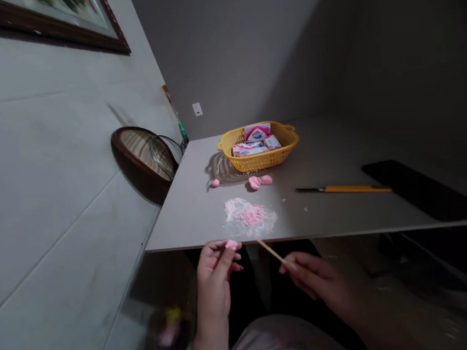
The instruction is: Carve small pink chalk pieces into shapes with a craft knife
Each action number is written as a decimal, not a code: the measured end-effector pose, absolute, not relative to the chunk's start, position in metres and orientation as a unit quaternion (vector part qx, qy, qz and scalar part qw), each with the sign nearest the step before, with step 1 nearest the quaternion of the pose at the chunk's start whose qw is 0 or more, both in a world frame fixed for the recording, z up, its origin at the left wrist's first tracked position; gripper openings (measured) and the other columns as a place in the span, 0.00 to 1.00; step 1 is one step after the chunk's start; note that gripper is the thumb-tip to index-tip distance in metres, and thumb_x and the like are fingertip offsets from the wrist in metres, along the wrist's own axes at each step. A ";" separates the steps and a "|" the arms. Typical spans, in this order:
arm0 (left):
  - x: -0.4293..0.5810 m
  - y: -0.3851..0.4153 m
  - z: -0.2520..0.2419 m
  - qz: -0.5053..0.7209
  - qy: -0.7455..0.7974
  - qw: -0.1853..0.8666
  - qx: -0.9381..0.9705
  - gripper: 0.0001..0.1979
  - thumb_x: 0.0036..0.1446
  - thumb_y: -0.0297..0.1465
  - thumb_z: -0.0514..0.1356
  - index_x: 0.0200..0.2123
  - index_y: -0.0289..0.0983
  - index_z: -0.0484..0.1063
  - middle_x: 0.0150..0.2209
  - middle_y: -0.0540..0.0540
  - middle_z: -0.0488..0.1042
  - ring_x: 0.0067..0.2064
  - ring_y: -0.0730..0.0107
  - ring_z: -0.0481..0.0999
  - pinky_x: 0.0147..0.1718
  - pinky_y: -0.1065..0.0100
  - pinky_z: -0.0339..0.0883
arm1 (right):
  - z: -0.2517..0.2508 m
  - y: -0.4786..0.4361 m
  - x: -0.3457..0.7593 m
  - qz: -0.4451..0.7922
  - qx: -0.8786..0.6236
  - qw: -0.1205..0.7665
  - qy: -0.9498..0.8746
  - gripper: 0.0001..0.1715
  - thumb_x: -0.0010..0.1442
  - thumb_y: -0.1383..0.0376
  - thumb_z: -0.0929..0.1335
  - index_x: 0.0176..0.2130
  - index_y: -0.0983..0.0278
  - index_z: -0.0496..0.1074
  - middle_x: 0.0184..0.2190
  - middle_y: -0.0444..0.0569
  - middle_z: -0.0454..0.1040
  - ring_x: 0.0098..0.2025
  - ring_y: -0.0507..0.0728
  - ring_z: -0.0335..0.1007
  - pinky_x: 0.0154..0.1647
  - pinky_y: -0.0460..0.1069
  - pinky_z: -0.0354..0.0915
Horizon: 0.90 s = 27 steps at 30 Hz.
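Note:
My left hand (219,264) is closed, with a small piece of pink soap (232,245) pinched between thumb and fingers at the table's front edge. Between the fingers of my right hand (309,275) is a thin wooden stick (270,250), its tip pointing up and left toward the soap but apart from it. Just beyond my hands, pink soap shavings (252,215) and pale powder lie on the table (187,212). Behind them sit a rounded pink piece (254,183) beside an oblong pink piece (266,180), and a little pink ball (215,183) farther left.
A yellow plastic basket (253,163) holding pink-and-white boxes (257,133) stands at the back. On the right lie an orange-handled knife (348,188) and a dark flat mat (420,190). A round brown-rimmed object (139,159) leans by the left wall.

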State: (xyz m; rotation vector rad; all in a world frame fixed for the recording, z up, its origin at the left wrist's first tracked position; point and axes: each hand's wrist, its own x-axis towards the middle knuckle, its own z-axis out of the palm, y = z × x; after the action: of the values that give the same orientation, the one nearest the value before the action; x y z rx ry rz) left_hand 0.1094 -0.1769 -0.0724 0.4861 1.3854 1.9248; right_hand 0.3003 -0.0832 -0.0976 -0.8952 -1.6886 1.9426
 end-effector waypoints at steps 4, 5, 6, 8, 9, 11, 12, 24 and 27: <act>0.087 -0.184 -0.071 0.767 0.495 0.387 0.129 0.22 0.41 0.33 0.79 0.37 0.35 0.75 0.34 0.46 0.81 0.30 0.76 0.76 0.24 0.80 0.67 | -0.100 -0.079 0.330 0.658 -0.367 0.261 -0.603 0.34 0.58 0.33 0.68 0.36 0.60 0.77 0.22 0.39 0.61 0.22 0.49 0.53 0.22 0.46 0.53; 0.081 -0.186 -0.071 0.778 0.492 0.371 0.120 0.22 0.40 0.32 0.79 0.38 0.36 0.76 0.33 0.47 0.81 0.30 0.77 0.76 0.24 0.80 0.67 | -0.101 -0.080 0.337 0.650 -0.373 0.266 -0.606 0.34 0.59 0.34 0.68 0.36 0.60 0.77 0.22 0.40 0.62 0.22 0.49 0.54 0.23 0.46 0.53; 0.076 -0.188 -0.070 0.789 0.487 0.359 0.112 0.22 0.40 0.31 0.79 0.38 0.36 0.77 0.33 0.47 0.80 0.30 0.77 0.76 0.24 0.80 0.67 | -0.101 -0.081 0.342 0.643 -0.374 0.268 -0.612 0.33 0.60 0.35 0.68 0.36 0.60 0.78 0.22 0.40 0.63 0.23 0.49 0.55 0.23 0.46 0.54; 0.067 -0.192 -0.068 0.800 0.476 0.352 0.101 0.22 0.39 0.33 0.79 0.38 0.34 0.79 0.32 0.47 0.80 0.30 0.77 0.76 0.23 0.81 0.67 | -0.101 -0.082 0.351 0.627 -0.360 0.267 -0.637 0.30 0.63 0.38 0.68 0.36 0.60 0.79 0.23 0.41 0.64 0.22 0.49 0.56 0.23 0.46 0.54; 0.064 -0.194 -0.067 0.802 0.473 0.352 0.095 0.21 0.38 0.33 0.79 0.37 0.34 0.79 0.32 0.46 0.80 0.30 0.76 0.76 0.23 0.80 0.67 | -0.101 -0.082 0.354 0.617 -0.349 0.267 -0.652 0.29 0.64 0.39 0.67 0.35 0.60 0.79 0.23 0.41 0.64 0.22 0.49 0.56 0.22 0.46 0.54; 0.060 -0.198 -0.062 0.809 0.468 0.346 0.082 0.22 0.34 0.34 0.80 0.34 0.33 0.80 0.31 0.46 0.80 0.30 0.75 0.76 0.22 0.80 0.67 | -0.102 -0.079 0.358 0.598 -0.326 0.272 -0.680 0.28 0.65 0.40 0.67 0.34 0.60 0.79 0.24 0.41 0.65 0.22 0.48 0.56 0.22 0.46 0.55; 0.059 -0.201 -0.059 0.814 0.465 0.339 0.077 0.22 0.32 0.34 0.81 0.32 0.33 0.80 0.31 0.45 0.80 0.30 0.74 0.76 0.21 0.80 0.67 | -0.102 -0.077 0.360 0.588 -0.321 0.276 -0.689 0.28 0.65 0.40 0.67 0.34 0.60 0.79 0.25 0.42 0.66 0.22 0.48 0.56 0.22 0.46 0.55; 0.050 -0.216 -0.047 0.825 0.457 0.326 0.062 0.21 0.29 0.32 0.81 0.30 0.33 0.81 0.30 0.46 0.77 0.30 0.74 0.73 0.20 0.80 0.67 | -0.120 -0.076 0.373 0.512 -0.373 0.257 -0.730 0.26 0.65 0.42 0.66 0.33 0.58 0.78 0.25 0.43 0.69 0.25 0.52 0.61 0.24 0.47 0.61; 0.054 -0.216 -0.052 0.808 0.478 0.341 0.048 0.22 0.28 0.34 0.81 0.30 0.33 0.81 0.31 0.45 0.78 0.29 0.74 0.73 0.19 0.80 0.64 | -0.120 -0.078 0.368 0.499 -0.359 0.241 -0.751 0.25 0.66 0.44 0.66 0.30 0.58 0.77 0.25 0.43 0.70 0.25 0.52 0.62 0.25 0.47 0.61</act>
State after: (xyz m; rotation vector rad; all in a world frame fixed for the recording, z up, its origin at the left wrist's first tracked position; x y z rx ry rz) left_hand 0.0535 -0.2157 -0.0524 0.1254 1.2448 2.1021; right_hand 0.3677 -0.0781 -0.1196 -0.9836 -2.0552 1.3640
